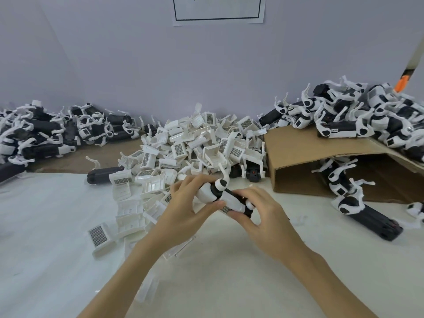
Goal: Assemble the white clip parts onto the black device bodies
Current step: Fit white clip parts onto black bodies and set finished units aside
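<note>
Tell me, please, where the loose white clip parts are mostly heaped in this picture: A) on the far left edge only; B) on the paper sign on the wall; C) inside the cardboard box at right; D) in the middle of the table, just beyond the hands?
D: the pile of white clip parts lies mid-table directly behind the left hand and right hand, which together hold one device body.

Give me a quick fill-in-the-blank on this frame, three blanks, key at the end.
1. Both hands, left hand and right hand, hold one black-and-white ____.
2. The heap of loose white clip parts lies at the ____ of the table.
3. The pile of devices on the right rests on a folded sheet of ____.

Missing words: device; middle; cardboard
</note>
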Motion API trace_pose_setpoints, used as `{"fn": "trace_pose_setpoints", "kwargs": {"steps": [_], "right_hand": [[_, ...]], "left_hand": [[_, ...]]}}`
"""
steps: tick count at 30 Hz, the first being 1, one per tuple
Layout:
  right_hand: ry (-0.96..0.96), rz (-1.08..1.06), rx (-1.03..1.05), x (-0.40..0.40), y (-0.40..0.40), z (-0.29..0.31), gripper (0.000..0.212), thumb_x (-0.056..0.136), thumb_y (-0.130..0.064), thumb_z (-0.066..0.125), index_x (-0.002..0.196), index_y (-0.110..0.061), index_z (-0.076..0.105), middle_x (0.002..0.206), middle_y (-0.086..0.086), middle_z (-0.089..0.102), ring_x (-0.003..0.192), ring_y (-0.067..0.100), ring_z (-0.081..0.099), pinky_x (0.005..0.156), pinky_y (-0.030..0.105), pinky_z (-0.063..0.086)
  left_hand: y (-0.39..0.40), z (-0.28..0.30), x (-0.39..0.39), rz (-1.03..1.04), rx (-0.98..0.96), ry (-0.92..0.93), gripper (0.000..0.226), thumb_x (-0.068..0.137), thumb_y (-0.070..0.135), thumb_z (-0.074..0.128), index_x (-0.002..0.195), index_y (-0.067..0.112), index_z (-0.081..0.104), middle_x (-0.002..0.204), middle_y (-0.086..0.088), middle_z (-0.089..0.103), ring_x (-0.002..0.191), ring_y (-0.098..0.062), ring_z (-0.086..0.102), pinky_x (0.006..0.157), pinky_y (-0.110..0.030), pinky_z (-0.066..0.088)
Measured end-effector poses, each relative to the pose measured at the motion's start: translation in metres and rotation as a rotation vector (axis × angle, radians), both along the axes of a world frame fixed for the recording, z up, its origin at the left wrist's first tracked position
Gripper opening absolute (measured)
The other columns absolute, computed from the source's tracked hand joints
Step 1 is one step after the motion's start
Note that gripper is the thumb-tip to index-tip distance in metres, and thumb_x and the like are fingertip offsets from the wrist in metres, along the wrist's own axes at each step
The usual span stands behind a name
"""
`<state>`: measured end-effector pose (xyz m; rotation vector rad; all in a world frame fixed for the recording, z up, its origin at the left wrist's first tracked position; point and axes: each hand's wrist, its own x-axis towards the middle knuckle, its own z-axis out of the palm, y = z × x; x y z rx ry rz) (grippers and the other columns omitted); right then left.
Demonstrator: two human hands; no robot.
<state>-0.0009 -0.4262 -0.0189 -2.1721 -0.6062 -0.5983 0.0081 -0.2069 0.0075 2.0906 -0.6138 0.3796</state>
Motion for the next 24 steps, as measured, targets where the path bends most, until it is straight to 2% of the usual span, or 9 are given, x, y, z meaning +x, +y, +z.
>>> {"fn": "trace_pose_setpoints", "kwargs": {"steps": [3, 7, 10, 12, 16, 19, 21, 23, 24], "right_hand": [[0.043, -0.013, 0.059, -0.001, 0.000, 0.003, 0.025, 0.094, -0.030, 0.077, 0.118, -0.023, 0.070, 0.099, -0.018, 0.061, 0.093, 0.009, 0.059, 0.079, 0.016, 0.042], [0.090, -0.001, 0.062, -0.002, -0.001, 0.007, 0.021, 0.093, -0.022, 0.077, 0.113, -0.026, 0.071, 0.097, -0.017, 0.064, 0.089, 0.011, 0.064, 0.076, 0.020, 0.046], [0.223, 0.088, 0.152, -0.005, 0.001, 0.008, 0.017, 0.099, -0.021, 0.071, 0.114, -0.029, 0.070, 0.097, -0.016, 0.067, 0.084, 0.011, 0.072, 0.073, 0.016, 0.051], [0.345, 0.147, 0.215, -0.007, 0.003, 0.008, 0.015, 0.101, -0.029, 0.068, 0.115, -0.033, 0.068, 0.097, -0.016, 0.070, 0.082, 0.010, 0.074, 0.072, 0.016, 0.053], [0.524, 0.139, 0.317, -0.006, 0.006, 0.008, 0.020, 0.092, -0.037, 0.079, 0.107, -0.029, 0.070, 0.089, -0.011, 0.074, 0.076, 0.014, 0.075, 0.066, 0.021, 0.055], [0.562, 0.152, 0.354, -0.006, 0.006, 0.008, 0.020, 0.091, -0.037, 0.080, 0.104, -0.025, 0.071, 0.087, -0.008, 0.075, 0.073, 0.015, 0.076, 0.064, 0.020, 0.054], [0.557, 0.156, 0.365, -0.006, 0.007, 0.011, 0.016, 0.092, -0.032, 0.079, 0.103, -0.024, 0.071, 0.086, -0.008, 0.075, 0.072, 0.015, 0.076, 0.063, 0.019, 0.054], [0.524, 0.147, 0.341, -0.005, 0.007, 0.011, 0.013, 0.092, -0.033, 0.079, 0.102, -0.027, 0.072, 0.085, -0.008, 0.075, 0.071, 0.013, 0.076, 0.062, 0.017, 0.053], [0.510, 0.139, 0.337, -0.005, 0.007, 0.012, 0.013, 0.092, -0.035, 0.079, 0.103, -0.031, 0.073, 0.086, -0.009, 0.075, 0.072, 0.013, 0.076, 0.063, 0.017, 0.053]], "left_hand": [[-0.004, 0.001, -0.002, -0.007, -0.008, -0.021, 0.028, 0.097, 0.048, 0.070, 0.121, 0.043, 0.057, 0.113, 0.028, 0.061, 0.119, -0.003, 0.053, 0.111, -0.030, 0.025], [-0.005, 0.004, -0.005, 0.017, -0.018, -0.078, 0.025, 0.094, 0.041, 0.070, 0.116, 0.038, 0.059, 0.113, 0.028, 0.062, 0.118, 0.007, 0.050, 0.113, -0.040, 0.027], [-0.004, 0.004, -0.005, 0.087, -0.056, -0.011, 0.026, 0.089, 0.050, 0.071, 0.111, 0.041, 0.063, 0.115, 0.027, 0.064, 0.120, 0.018, 0.038, 0.112, -0.043, 0.031], [-0.005, 0.003, -0.005, 0.134, -0.092, 0.062, 0.028, 0.087, 0.059, 0.073, 0.107, 0.041, 0.066, 0.111, 0.029, 0.066, 0.117, 0.021, 0.034, 0.111, -0.041, 0.035], [-0.010, 0.000, -0.007, 0.087, -0.067, 0.139, 0.033, 0.088, 0.061, 0.067, 0.112, 0.037, 0.066, 0.108, 0.024, 0.069, 0.115, 0.012, 0.047, 0.113, -0.043, 0.036], [-0.012, -0.002, -0.007, 0.070, -0.045, 0.141, 0.034, 0.086, 0.063, 0.066, 0.112, 0.041, 0.062, 0.109, 0.025, 0.067, 0.113, 0.014, 0.043, 0.107, -0.034, 0.035], [-0.012, -0.001, -0.007, 0.080, -0.090, 0.149, 0.032, 0.087, 0.063, 0.070, 0.108, 0.040, 0.063, 0.104, 0.023, 0.067, 0.115, 0.003, 0.046, 0.101, -0.033, 0.038], [-0.011, -0.001, -0.006, 0.084, -0.125, 0.154, 0.038, 0.088, 0.067, 0.074, 0.107, 0.035, 0.065, 0.098, 0.019, 0.067, 0.117, -0.016, 0.052, 0.099, -0.032, 0.041], [-0.012, 0.000, -0.006, 0.091, -0.128, 0.150, 0.043, 0.085, 0.069, 0.071, 0.107, 0.033, 0.066, 0.097, 0.018, 0.068, 0.116, -0.020, 0.053, 0.100, -0.031, 0.040]]}}
